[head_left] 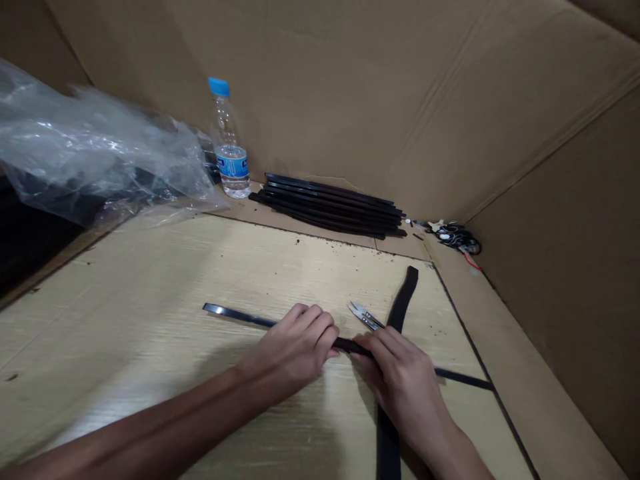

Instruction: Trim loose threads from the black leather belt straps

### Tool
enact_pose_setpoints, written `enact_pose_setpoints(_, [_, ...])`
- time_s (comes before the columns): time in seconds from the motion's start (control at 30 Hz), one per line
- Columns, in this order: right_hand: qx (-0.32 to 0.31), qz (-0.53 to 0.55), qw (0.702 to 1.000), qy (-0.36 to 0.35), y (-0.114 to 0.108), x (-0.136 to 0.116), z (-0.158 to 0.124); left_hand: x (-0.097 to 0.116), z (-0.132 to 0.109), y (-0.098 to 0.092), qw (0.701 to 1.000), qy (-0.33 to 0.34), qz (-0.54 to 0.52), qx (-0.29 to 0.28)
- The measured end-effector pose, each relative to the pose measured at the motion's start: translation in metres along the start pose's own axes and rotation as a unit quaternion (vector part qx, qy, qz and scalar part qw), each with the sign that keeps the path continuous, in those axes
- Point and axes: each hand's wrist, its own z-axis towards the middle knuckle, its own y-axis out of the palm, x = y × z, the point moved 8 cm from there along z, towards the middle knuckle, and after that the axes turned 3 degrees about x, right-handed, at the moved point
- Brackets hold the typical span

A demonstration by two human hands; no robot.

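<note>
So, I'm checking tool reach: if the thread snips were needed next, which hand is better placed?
Probably the right hand: the thread snips show at its fingers, while the left hand grips the narrow black strip farther away.

White markings are printed on the blue label [232, 162] of the clear plastic bottle [229, 133] (darker patches at the label's sides are noted too); no text can be read, print too small.
</note>
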Motion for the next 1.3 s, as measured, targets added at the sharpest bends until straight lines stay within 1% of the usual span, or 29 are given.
enact_pose_setpoints(0.17, [-0.018, 0.003, 1.000, -0.007, 0.006, -0.003, 0.003, 0.001, 0.001, 0.003, 1.000, 0.005, -0.009, -0.014])
enact_pose_setpoints(0.23, [-0.013, 0.001, 1.000, -0.014, 0.007, -0.005, 0.005, 0.001, 0.000, 0.003, 1.000, 0.003, -0.008, -0.016])
enact_pose_setpoints(0.37, [-0.001, 0.022, 1.000, -0.021, 0.008, -0.008, 0.005, 0.002, 0.000, 0.004, 1.000, 0.011, -0.005, -0.007])
enact_pose_setpoints(0.57, [0.006, 0.051, 0.999, -0.005, 0.005, -0.007, 0.002, 0.004, -0.003, 0.004, 0.999, 0.038, -0.021, 0.011])
enact_pose_setpoints(0.8, [-0.009, 0.043, 0.999, -0.006, 0.006, -0.008, 0.004, 0.006, -0.002, 0.004, 0.999, 0.036, -0.020, -0.001])
enact_pose_setpoints(0.93, [-0.002, 0.042, 0.999, -0.030, 0.004, -0.008, 0.005, 0.002, -0.001, 0.003, 1.000, 0.016, -0.014, -0.006])
enact_pose_setpoints(1.0, [0.011, 0.024, 0.999, -0.046, 0.001, -0.003, 0.004, -0.002, -0.001, 0.002, 1.000, 0.003, -0.008, -0.007])
enact_pose_setpoints(1.1, [0.042, -0.036, 0.998, -0.043, -0.007, 0.012, 0.003, -0.007, 0.000, 0.000, 1.000, -0.013, -0.008, -0.001])
enact_pose_setpoints(1.17, [0.059, -0.074, 0.994, -0.048, -0.012, 0.019, 0.002, -0.008, 0.000, -0.002, 1.000, -0.012, -0.001, 0.003])
enact_pose_setpoints(1.23, [0.064, -0.111, 0.990, -0.056, -0.015, 0.023, 0.001, -0.010, 0.000, -0.002, 1.000, -0.009, 0.009, 0.000])
enact_pose_setpoints(1.3, [0.065, -0.141, 0.987, -0.039, -0.018, 0.026, 0.002, -0.012, -0.001, -0.002, 1.000, -0.010, 0.016, -0.009])
